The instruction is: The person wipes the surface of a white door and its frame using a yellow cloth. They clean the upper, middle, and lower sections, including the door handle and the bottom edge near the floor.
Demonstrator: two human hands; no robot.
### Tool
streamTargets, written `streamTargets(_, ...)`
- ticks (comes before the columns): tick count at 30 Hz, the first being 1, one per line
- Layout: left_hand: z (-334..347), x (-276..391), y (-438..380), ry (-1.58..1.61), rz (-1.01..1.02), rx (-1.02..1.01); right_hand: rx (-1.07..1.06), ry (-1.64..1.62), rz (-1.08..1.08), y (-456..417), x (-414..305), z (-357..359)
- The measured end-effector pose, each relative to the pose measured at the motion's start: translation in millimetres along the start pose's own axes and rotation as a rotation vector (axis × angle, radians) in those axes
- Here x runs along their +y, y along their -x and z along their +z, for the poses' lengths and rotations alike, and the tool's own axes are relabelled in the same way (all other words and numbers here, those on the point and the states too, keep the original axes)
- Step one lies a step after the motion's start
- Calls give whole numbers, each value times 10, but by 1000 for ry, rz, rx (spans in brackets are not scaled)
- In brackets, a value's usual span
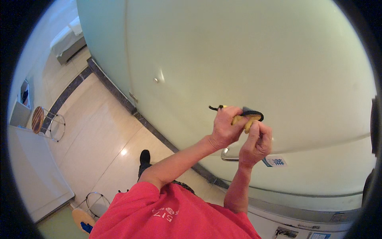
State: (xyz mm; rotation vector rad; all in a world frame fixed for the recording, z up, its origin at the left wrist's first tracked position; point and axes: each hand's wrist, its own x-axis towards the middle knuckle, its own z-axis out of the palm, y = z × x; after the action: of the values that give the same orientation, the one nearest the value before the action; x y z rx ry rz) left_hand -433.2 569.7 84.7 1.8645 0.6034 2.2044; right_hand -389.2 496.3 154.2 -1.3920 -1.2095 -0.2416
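Observation:
My left hand [228, 128] is closed around what looks like a yellow fabric glove [250, 122] with a black edge and a grey part. A thin black end pokes out past the left side of this hand. The fingertips of my right hand [256, 143] pinch the yellow part at its lower right. Both hands are close together, in front of a large frosted glass panel [253, 65]. Fingers hide much of the yellow thing, so its full shape cannot be told.
A metal door handle [231, 157] and a sign [276, 161] with writing are close to my hands. Dark stone edging [155, 135] runs along the glass. At left stands a wooden-topped stool [38, 120]; another stool [80, 215] at lower left carries a blue item [86, 227].

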Motion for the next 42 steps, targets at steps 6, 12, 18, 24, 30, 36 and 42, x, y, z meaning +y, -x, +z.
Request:
streamTargets(6, -405, -793, -539, -214, 2, 145, -157, -62, -86, -136, -121, 631)
streamTargets(12, -752, -1307, -684, -295, -349, 313, -157, -155, -174, -199, -118, 1113)
streamTargets(18, -567, -802, -271, -222, -111, 89, -146, -303, 37, -201, -64, 1154)
streamTargets(24, -602, -725, -388, -216, -29, 19, -168, -370, 70, -209, -66, 1089)
streamTargets(30, -803, -1253, -759, -261, -76, 127, -266, -328, 41, -200, -114, 1409)
streamTargets(36, -988, -1547, -597, -309, -343, 245, -445, -368, 64, -49, -167, 1767)
streamTargets(42, -853, -1319, -72, 234, -679, 98, -364, -327, 54, 123, -265, 1884)
